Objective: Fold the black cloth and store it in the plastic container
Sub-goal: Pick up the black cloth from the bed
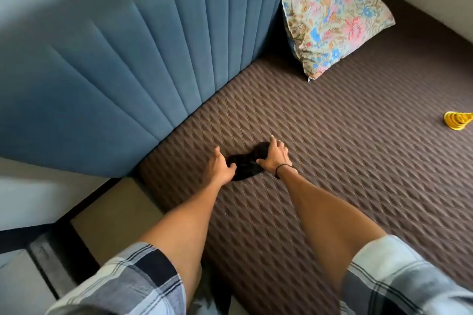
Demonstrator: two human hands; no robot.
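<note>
A small black cloth (244, 166) lies bunched on the brown quilted bed (345, 161), near the blue headboard. My left hand (222, 167) grips its left edge, thumb and fingers closed on the fabric. My right hand (274, 157) presses on and holds its right part, fingers spread over the dark fabric. Both hands hide part of the cloth. No plastic container is in view.
A blue padded headboard (143, 64) runs along the left and back. A floral pillow (335, 18) leans in the far corner. A yellow object (457, 121) lies on the bed at the right edge. A beige bedside surface (112, 215) sits at lower left.
</note>
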